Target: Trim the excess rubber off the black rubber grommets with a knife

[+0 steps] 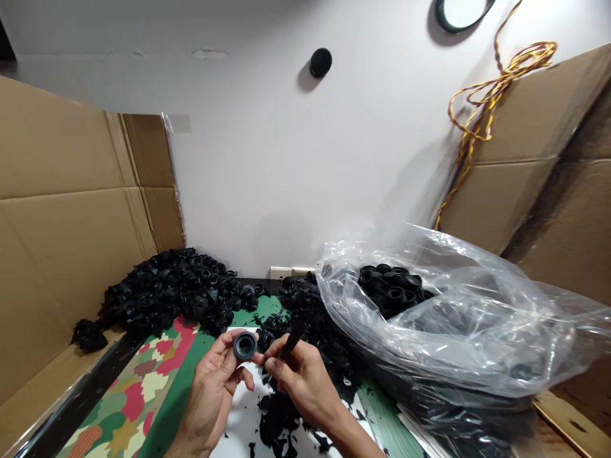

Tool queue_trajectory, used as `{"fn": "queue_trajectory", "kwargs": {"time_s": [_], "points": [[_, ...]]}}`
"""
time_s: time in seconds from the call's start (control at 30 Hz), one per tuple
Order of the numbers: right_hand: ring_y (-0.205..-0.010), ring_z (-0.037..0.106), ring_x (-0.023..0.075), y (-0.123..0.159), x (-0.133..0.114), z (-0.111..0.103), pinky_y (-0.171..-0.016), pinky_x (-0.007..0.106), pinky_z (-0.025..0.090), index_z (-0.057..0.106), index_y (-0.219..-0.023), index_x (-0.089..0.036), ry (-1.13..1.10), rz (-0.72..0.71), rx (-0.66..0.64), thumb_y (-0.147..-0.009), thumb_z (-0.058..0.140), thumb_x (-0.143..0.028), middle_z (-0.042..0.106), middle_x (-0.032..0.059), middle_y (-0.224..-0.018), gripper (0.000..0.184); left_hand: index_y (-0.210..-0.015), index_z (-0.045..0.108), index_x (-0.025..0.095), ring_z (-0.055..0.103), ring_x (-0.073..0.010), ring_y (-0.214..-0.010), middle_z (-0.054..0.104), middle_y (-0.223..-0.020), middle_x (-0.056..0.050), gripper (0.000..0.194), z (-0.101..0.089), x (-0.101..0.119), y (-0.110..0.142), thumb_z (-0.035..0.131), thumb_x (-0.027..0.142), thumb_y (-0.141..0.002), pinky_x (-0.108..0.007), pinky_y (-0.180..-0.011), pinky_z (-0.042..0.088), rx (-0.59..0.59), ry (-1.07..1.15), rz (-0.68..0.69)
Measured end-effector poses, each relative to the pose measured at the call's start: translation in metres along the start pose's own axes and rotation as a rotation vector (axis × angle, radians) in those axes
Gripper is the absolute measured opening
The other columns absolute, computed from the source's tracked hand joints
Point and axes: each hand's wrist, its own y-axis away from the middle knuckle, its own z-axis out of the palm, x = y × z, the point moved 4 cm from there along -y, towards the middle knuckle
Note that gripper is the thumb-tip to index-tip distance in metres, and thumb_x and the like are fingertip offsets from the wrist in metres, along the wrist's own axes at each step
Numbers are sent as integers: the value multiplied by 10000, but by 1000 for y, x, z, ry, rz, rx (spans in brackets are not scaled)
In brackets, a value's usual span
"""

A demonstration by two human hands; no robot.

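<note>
Your left hand (210, 391) pinches a rubber grommet (245, 346) by its rim, likely light and soft; your right hand (305, 381) pinches a black strip (292, 340).

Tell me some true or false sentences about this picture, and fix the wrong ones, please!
1. The left hand holds a black rubber ring. True.
2. The clear plastic bag is empty. False: black rubber parts are inside it.
3. The right hand wears a glove. False: it is bare and pinches a thin black piece.
4. A yellow and dark red wire hangs by the white wall. True.
5. Black rubber scraps lie on white paper. True.
</note>
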Motion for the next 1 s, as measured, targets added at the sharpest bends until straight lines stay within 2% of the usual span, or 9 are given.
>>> {"fn": "queue_trajectory", "kwargs": {"time_s": [0.2, 0.3, 0.4, 0.47, 0.57, 0.6, 0.77, 0.9, 1.0], "points": [[-568, 512, 129, 3, -17, -4, -531, 234, 405, 583, -746, -175, 289, -380, 139, -801, 539, -212, 574, 22, -677, 80, -856, 697, 143, 572, -139, -588, 688, -908, -101, 264, 10, 4, -1, 763, 301, -655, -237, -439, 447, 13, -35, -4], [-637, 566, 149, 4, -22, -4, -577, 242, 443, 606, -850, -177, 411, -485, 137, -800, 508, -166, 611, 59, -778, 111, -831, 706, 139, 534, -115, -529, 683, -800, -66, 321, 15, 1, -3, 803, 321, -585, -222, -419, 423, 29, -58, -27], [-609, 558, 156, 0, -26, -6, -552, 250, 443, 598, -766, -174, 505, -435, 159, -750, 527, -171, 605, 56, -737, 73, -757, 707, 132, 499, -107, -471, 656, -627, -32, 349, 23, 0, -9, 812, 386, -542, -209, -390, 384, 36, -153, -72], [-558, 534, 136, -10, -26, -17, -524, 235, 437, 563, -680, -182, 385, -268, 223, -728, 557, -205, 581, 15, -649, 55, -681, 695, 124, 531, -145, -465, 641, -531, -46, 411, 29, 2, -16, 776, 502, -539, -230, -387, 391, -3, -266, -118], [-323, 402, 83, -25, -26, -47, -323, 202, 341, 500, -576, -183, -107, 80, 285, -708, 598, -386, 463, -56, -437, 261, -710, 693, 122, 602, -216, -503, 680, -560, -83, 545, 33, 15, -34, 780, 576, -422, -266, -388, 420, 39, -356, -100], [-287, 373, 71, -27, -32, -63, -293, 200, 325, 521, -600, -173, -219, 132, 345, -676, 629, -413, 477, -60, -429, 274, -713, 687, 125, 611, -220, -512, 690, -575, -87, 553, 33, 22, -40, 791, 563, -391, -266, -391, 426, 74, -366, -80], [-227, 402, 74, -22, -85, -171, -238, 180, 328, 517, -503, -150, -197, 37, 952, -619, 711, -260, 491, -48, -339, 251, -664, 612, 151, 586, -175, -457, 656, -548, -57, 454, 28, 45, -70, 714, 536, -447, -233, -359, 377, 179, -509, 105], [-218, 325, 24, -27, -92, -225, -278, 154, 417, 503, -503, -144, -210, 127, 1037, -707, 660, -156, 448, -79, -327, 257, -621, 572, 174, 541, -139, -418, 638, -565, -35, 339, 26, 35, -89, 610, 504, -554, -224, -361, 345, 116, -722, 166], [-250, 348, 16, -18, -83, -230, -324, 151, 465, 535, -564, -134, -231, 94, 1070, -742, 661, -192, 472, -84, -379, 225, -586, 591, 188, 491, -122, -388, 608, -521, 3, 240, 28, 20, -97, 589, 427, -601, -230, -389, 338, 27, -889, 152]]}}
